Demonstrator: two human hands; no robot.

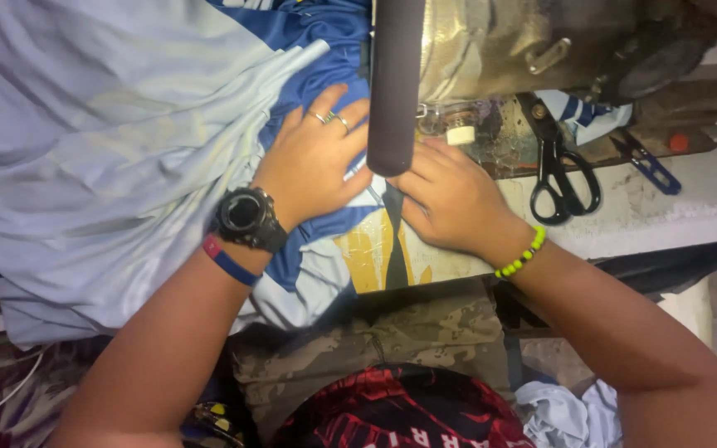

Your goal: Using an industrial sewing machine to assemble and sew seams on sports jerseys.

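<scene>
Flat, both hands [313,162] [450,195] on blue fabric [325,33]

A tailoring or garment sewing workshop, worn metal sewing machine [533,41] at the top of the view, black-handled scissors [559,178] lying on a scuffed, stained tabletop [665,216], blue and pale grey sportswear fabric [101,149] heaped across it, fabric scraps [566,415] down below

Warm, dim light falls over my left hand [313,170] and right hand [450,199]. Pale cloth [101,141] left of them glows brightest. Deep shadow lies below my wrists. Near edges look soft and slightly blurred.
</scene>
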